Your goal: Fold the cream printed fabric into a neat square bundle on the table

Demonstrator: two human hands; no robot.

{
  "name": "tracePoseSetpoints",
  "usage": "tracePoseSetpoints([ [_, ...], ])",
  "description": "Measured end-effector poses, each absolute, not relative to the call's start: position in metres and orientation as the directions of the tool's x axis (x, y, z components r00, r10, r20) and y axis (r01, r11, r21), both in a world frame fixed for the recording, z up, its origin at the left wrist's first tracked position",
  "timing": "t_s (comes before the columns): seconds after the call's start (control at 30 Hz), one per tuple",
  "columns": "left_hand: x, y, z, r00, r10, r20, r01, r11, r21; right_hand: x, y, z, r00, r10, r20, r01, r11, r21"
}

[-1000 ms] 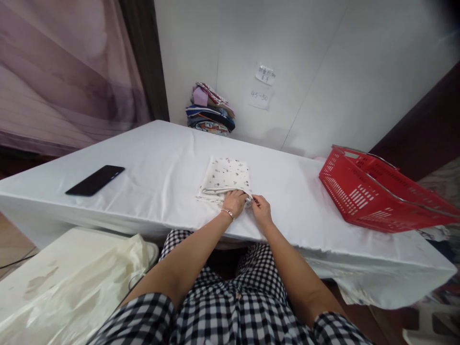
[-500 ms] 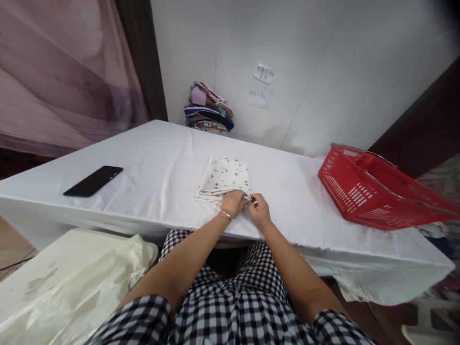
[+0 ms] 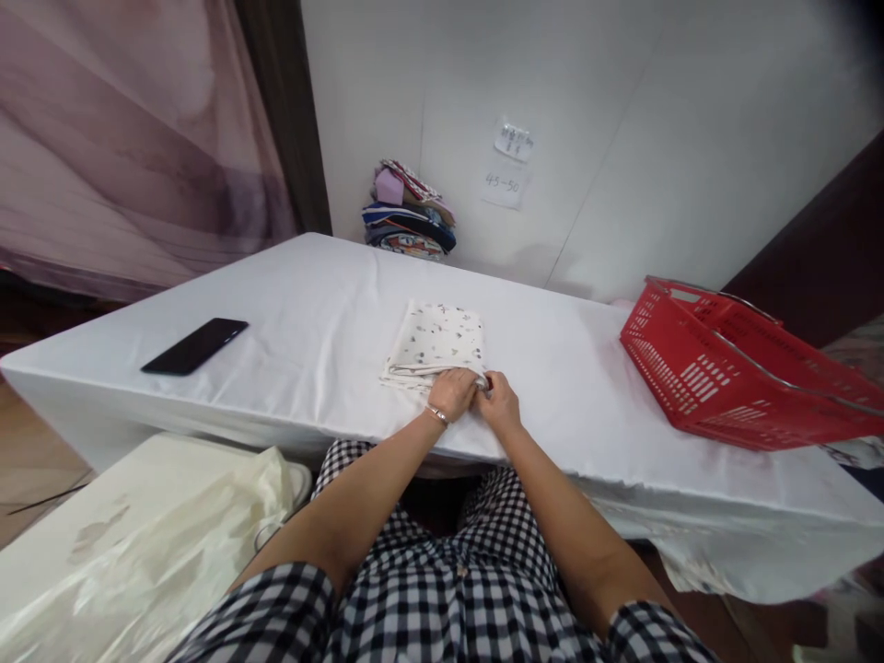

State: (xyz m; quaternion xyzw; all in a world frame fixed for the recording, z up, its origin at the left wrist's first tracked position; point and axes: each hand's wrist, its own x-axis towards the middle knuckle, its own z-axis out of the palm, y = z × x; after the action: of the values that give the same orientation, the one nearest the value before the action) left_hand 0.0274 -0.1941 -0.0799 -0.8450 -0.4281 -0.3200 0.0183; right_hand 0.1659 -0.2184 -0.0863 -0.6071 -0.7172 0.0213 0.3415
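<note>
Folded spotted cloth (image 3: 436,343) is laid near the front edge of the white-covered table (image 3: 310,313). Its near right corner is pinched by the left hand (image 3: 452,391) and the right hand (image 3: 498,402), held close together. Phone (image 3: 194,345) is seen far left, red basket (image 3: 725,368) far right.

"How's the light?"
"Soft and even — the white surface (image 3: 310,304) is bright, with no glare and only a faint shadow below the paper notes (image 3: 507,166) on the far wall."
"Sharpness?"
"Clear in the middle — edges bend, the far right corner darkens and the near right blurs."
</note>
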Motion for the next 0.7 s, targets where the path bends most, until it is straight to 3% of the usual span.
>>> tracePoseSetpoints([
  [0.23, 0.029, -0.196, -0.078, 0.433, 0.716, 0.548, 0.733, -0.633, 0.248, 0.158, -0.217, -0.085, 0.054, 0.925, 0.376, 0.900, 0.118, -0.419],
  [0.47, 0.010, -0.209, -0.077, 0.400, 0.655, 0.641, 0.692, -0.674, 0.257, 0.159, -0.221, -0.084, 0.022, 0.918, 0.395, 0.898, 0.156, -0.412],
  [0.7, -0.063, -0.209, -0.067, 0.146, 0.736, 0.661, 0.882, -0.399, 0.250, 0.151, -0.224, -0.080, 0.030, 0.925, 0.378, 0.921, 0.121, -0.369],
])
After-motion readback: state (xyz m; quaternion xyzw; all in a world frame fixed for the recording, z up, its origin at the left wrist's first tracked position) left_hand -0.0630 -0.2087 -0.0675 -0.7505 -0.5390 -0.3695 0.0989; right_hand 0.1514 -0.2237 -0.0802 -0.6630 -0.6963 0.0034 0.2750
